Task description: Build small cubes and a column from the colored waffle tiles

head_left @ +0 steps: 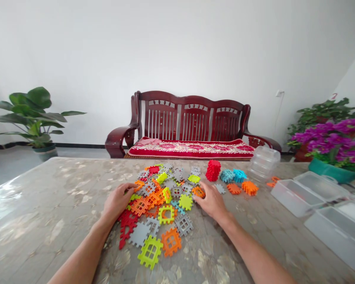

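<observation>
A loose pile of interlocking plastic tiles (141, 232) in grey, orange, lime green and red lies between my hands on the table. Several tiles have window cut-outs. My right hand (213, 200) is at the pile's right edge, thumb and fingers closed on an orange tile (198, 192). At the left edge, my left hand (118, 200) has its fingers curled against the tiles, close to a small orange piece (139, 184); what its fingertips hold is hidden. Right of the pile stand a tall red stack (213, 170), blue stacks (240, 175) and an orange stack (250, 188).
Clear plastic boxes (298, 197) stand on the table's right side, with a clear container (264, 163) behind them. Purple flowers in a teal pot (333, 170) are at the far right. A wooden bench (192, 118) is beyond the table, and a potted plant (37, 114) is left.
</observation>
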A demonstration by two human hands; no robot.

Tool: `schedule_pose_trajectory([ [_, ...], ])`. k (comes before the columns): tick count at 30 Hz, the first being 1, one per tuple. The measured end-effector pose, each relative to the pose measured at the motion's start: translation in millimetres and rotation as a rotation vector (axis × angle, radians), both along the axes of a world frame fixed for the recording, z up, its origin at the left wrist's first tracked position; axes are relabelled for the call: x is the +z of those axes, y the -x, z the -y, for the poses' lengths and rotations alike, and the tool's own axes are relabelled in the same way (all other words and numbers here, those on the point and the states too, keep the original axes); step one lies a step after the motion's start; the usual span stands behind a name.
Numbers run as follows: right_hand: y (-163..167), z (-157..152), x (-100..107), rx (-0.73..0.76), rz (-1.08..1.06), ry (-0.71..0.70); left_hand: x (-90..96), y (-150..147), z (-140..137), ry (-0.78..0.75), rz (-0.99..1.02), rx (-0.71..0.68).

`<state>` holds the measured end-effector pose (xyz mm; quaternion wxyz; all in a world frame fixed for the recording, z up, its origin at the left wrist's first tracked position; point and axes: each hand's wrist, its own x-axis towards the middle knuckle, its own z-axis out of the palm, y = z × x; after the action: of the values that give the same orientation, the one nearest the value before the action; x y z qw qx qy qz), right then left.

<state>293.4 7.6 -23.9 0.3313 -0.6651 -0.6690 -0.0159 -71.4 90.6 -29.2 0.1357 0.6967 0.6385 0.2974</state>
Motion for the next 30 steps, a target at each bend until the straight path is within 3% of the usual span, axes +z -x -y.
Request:
schedule_pose_trajectory([
  [12, 2, 9, 6, -0.030, 0.071, -0.040, -8.5, 6, -7, 0.008, -0.016, -0.011],
  [25, 2, 10, 5, -0.041, 0.016, 0.055, -8.1, 5, -7, 0.017, -0.016, -0.019],
  [27, 0, 8, 4, -0.036, -0.034, 0.029, -7.3, 5, -7, 0.026, -0.018, -0.017],
  [30, -14, 4, 6, -0.072, -0.114, -0.138, -7.4, 5, -7, 0.028, -0.022, -0.013],
])
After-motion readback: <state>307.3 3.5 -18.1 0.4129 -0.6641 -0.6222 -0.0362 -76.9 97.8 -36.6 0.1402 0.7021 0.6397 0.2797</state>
